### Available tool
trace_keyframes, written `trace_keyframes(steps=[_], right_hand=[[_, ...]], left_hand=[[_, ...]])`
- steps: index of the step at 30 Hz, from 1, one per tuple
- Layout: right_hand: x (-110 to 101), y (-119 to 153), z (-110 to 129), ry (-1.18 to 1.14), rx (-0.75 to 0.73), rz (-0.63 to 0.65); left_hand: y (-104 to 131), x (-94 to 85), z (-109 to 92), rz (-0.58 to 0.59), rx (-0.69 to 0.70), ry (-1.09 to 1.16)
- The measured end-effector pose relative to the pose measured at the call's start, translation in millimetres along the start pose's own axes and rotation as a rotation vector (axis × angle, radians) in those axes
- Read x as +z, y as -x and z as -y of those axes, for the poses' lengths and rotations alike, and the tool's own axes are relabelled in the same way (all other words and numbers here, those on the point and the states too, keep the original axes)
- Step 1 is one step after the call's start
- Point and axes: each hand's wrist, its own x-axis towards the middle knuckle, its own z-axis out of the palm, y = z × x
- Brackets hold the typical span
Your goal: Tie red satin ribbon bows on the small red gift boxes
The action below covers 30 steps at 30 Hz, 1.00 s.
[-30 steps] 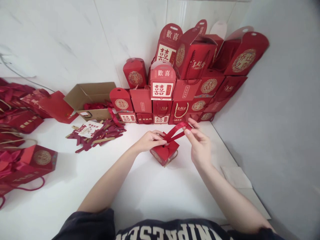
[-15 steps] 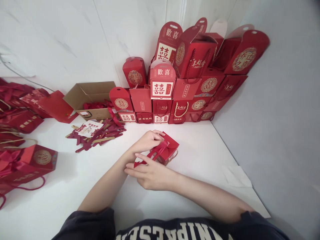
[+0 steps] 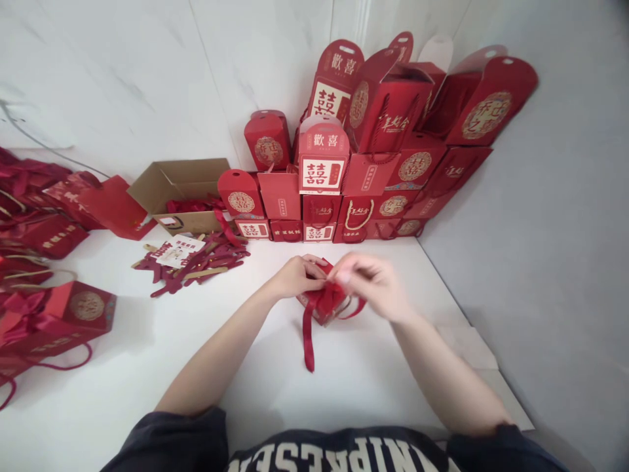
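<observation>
A small red gift box (image 3: 322,317) stands on the white table in front of me, partly covered by my hands. Dark red ribbon (image 3: 308,334) gathers on its top; one tail hangs toward me and another curves out at the right. At the top left of the box, my left hand (image 3: 301,276) pinches the ribbon with thumb and fingertips. My right hand (image 3: 371,283), slightly blurred, is closed with its fingertips at the ribbon above the box. Exactly which loop each hand grips is partly hidden.
Stacked red gift boxes (image 3: 322,174) line the wall ahead. An open cardboard box (image 3: 189,223) holds red ribbon, with a pile of dark red strips (image 3: 211,265) before it. Finished-looking boxes with bows (image 3: 63,321) stand at the left. A grey wall (image 3: 555,229) bounds the right.
My right hand has moved up and right, from spread fingers over the ribbon loop to a pinch above the box. The ribbon now bunches on top with tails hanging. My left hand stays near.
</observation>
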Motion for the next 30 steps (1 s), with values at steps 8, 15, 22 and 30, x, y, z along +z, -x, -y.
trace_keyframes(steps=[8,15,22,30], right_hand=[[-60.9,-12.8,-23.1,1.09,-0.012,-0.274],[-26.8,-8.0,-45.7,0.662,-0.102,0.292],[-35.7,-14.1,-41.4,0.356,0.025,0.242],[-29.9,-16.2,-56.8,0.233,0.07,0.039]], left_hand=[[-1.7,-0.6,5.6,0.001,-0.003,0.001],[0.1,-3.4,6.0,0.033,0.045,-0.02],[0.3,-4.2,4.6,0.047,0.031,0.001],[0.6,-5.9,4.1,0.064,0.062,-0.019]])
